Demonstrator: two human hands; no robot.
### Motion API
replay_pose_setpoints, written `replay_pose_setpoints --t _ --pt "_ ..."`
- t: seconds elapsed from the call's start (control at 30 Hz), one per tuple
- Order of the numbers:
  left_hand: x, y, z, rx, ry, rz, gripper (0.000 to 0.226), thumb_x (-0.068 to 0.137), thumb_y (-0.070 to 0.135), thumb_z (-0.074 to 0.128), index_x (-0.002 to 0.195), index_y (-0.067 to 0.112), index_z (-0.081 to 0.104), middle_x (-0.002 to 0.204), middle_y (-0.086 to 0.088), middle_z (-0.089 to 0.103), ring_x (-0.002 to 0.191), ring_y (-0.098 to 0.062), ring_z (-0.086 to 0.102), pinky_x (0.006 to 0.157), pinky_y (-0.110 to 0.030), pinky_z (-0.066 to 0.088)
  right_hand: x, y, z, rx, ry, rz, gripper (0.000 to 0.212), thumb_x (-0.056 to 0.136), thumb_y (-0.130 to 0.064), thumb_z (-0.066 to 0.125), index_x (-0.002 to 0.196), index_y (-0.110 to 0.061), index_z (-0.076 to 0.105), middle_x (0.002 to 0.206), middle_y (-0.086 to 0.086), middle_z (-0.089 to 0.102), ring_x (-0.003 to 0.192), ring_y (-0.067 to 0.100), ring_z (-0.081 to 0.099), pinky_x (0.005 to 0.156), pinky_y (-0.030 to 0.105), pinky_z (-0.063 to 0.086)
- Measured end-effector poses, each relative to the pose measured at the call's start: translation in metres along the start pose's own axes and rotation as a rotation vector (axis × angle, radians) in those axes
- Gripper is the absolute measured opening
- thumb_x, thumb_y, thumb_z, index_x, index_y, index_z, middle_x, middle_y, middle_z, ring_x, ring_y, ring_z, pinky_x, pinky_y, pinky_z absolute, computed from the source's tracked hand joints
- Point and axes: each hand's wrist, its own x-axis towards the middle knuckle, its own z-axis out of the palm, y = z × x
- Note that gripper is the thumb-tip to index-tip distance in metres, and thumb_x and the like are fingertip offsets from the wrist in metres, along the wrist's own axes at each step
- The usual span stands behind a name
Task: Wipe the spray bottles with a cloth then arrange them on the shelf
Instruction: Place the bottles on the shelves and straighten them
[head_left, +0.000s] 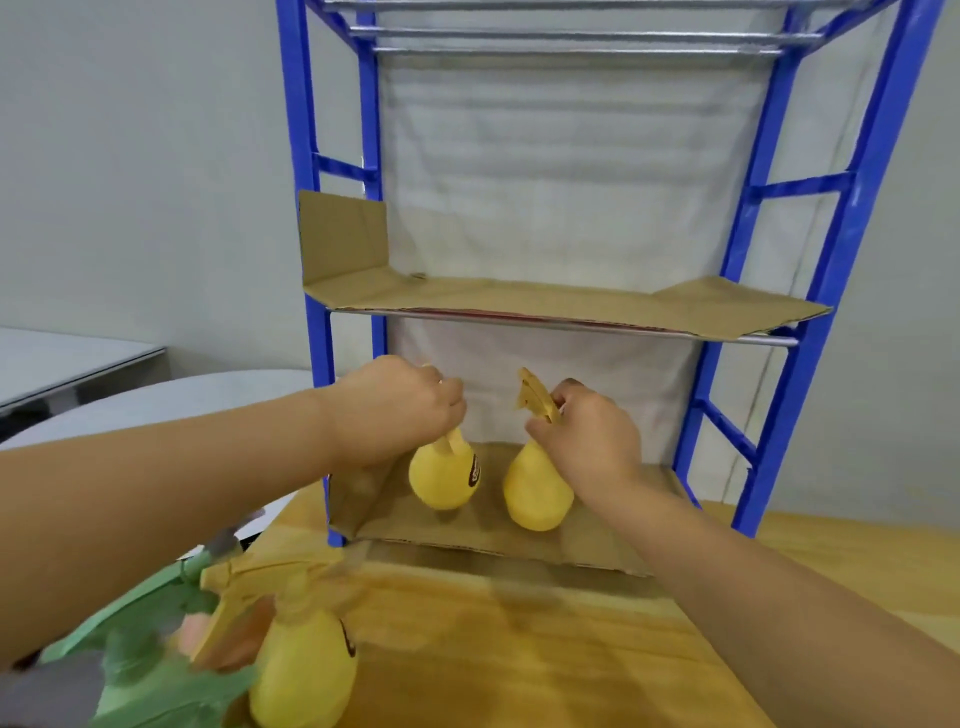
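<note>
At shelf's (852, 218) bottom tier: labelled bottle (441, 480) gripped in left hand (395, 410), plain bottle (535, 496) in right hand (587, 441), for upright setting.

Place: a plain indoor workroom or storage corner.
Shelving: a blue metal shelf rack (852, 218) at 12 o'clock, its steel-bar tiers lined with flattened cardboard (519, 301).
Backing: a white sheet (571, 182) hangs behind the rack.
Work surface: a pale wooden tabletop (519, 649) at 6 o'clock, with the rack standing on it.
Walls: bare grey-white wall (130, 182) at 10 and 2 o'clock.
Other furniture: a grey-topped table (62, 358) at 9 o'clock, with a round white table (208, 395) just beside it.
</note>
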Motion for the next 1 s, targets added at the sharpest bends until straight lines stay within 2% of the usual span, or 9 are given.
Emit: replay_pose_setpoints --t 0.1,0.2,0.27,0.4,0.5,0.6,0.7,0.83,1.0 --pt "0.010 -0.003 0.022 0.040 0.032 0.049 0.032 0.045 0.000 0.079 0.074 0.009 0.068 0.066 -0.006 0.061 0.042 -0.021 0.050 0.035 -0.019 0.021 0.017 0.004 0.014 0.002 -0.022 0.005 0.021 0.078 -0.036 0.063 0.082 -0.019 0.050 0.071 -0.001 0.053 0.072 0.025 0.055 0.052 0.026 0.029" --pt "0.019 -0.010 0.036 0.042 0.080 0.084 0.032 0.050 0.005 0.081 0.080 0.010 0.070 0.070 -0.005 0.065 0.044 -0.020 0.053 0.033 -0.019 0.027 0.030 0.009 0.025 0.003 -0.008 0.017 0.026 0.079 -0.040 0.063 0.088 -0.017 0.054 0.077 0.000 0.054 0.079 0.024 0.056 0.058 0.026 0.032" --pt "0.024 -0.014 0.044 0.028 0.065 0.107 0.036 0.049 0.008 0.083 0.083 0.010 0.071 0.072 -0.005 0.066 0.045 -0.021 0.054 0.033 -0.019 0.031 0.035 0.012 0.032 0.022 -0.006 0.036 0.027 0.079 -0.041 0.063 0.090 -0.017 0.056 0.082 0.002 0.060 0.082 0.025 0.058 0.060 0.026 0.033" --pt "0.031 -0.020 0.057 0.015 -0.025 0.057 0.044 0.047 0.007 0.084 0.089 0.011 0.071 0.075 -0.005 0.068 0.045 -0.021 0.054 0.036 -0.019 0.027 0.039 0.017 0.045 0.041 -0.024 0.026 0.029 0.080 -0.042 0.063 0.092 -0.017 0.056 0.088 0.004 0.065 0.086 0.026 0.060 0.061 0.027 0.035" --pt "0.034 -0.020 0.062 -0.014 -0.147 -0.057 0.042 0.075 0.003 0.066 0.115 0.011 0.057 0.098 -0.006 0.061 0.068 -0.023 0.058 0.047 -0.026 0.035 0.041 0.018 0.049 0.049 -0.025 0.012 0.030 0.082 -0.043 0.062 0.095 -0.017 0.056 0.089 0.004 0.065 0.085 0.025 0.060 0.061 0.027 0.036" --pt "0.038 -0.018 0.061 -0.013 -0.273 -0.111 0.037 0.087 0.002 0.050 0.123 0.009 0.047 0.107 -0.009 0.053 0.077 -0.023 0.051 0.057 -0.030 0.039 0.042 0.018 0.050 0.055 -0.040 0.018 0.031 0.081 -0.044 0.061 0.097 -0.018 0.056 0.089 0.003 0.065 0.085 0.025 0.060 0.062 0.027 0.037" --pt "0.039 -0.019 0.061 -0.039 -0.334 -0.173 0.033 0.087 0.003 0.051 0.120 0.011 0.049 0.105 -0.008 0.050 0.072 -0.021 0.043 0.058 -0.030 0.039 0.039 0.019 0.049 0.059 -0.045 0.017 0.029 0.080 -0.040 0.062 0.097 -0.017 0.057 0.090 0.003 0.064 0.084 0.025 0.059 0.061 0.027 0.036" --pt "0.037 -0.023 0.063 -0.044 -0.336 -0.210 0.032 0.085 0.002 0.055 0.114 0.013 0.051 0.091 -0.004 0.041 0.071 -0.020 0.043 0.056 -0.029 0.042 0.032 0.020 0.048 0.033 -0.026 -0.001 0.031 0.079 -0.038 0.063 0.101 -0.017 0.056 0.088 0.002 0.064 0.083 0.026 0.060 0.060 0.027 0.039" --pt "0.041 -0.023 0.062 -0.088 -0.328 -0.262 0.033 0.083 0.002 0.058 0.113 0.015 0.051 0.087 -0.002 0.033 0.073 -0.019 0.043 0.055 -0.028 0.036 0.025 0.022 0.047 0.019 -0.018 0.004 0.049 0.080 -0.037 0.062 0.123 -0.019 0.045 0.091 0.002 0.067 0.086 0.028 0.063 0.066 0.032 0.049"
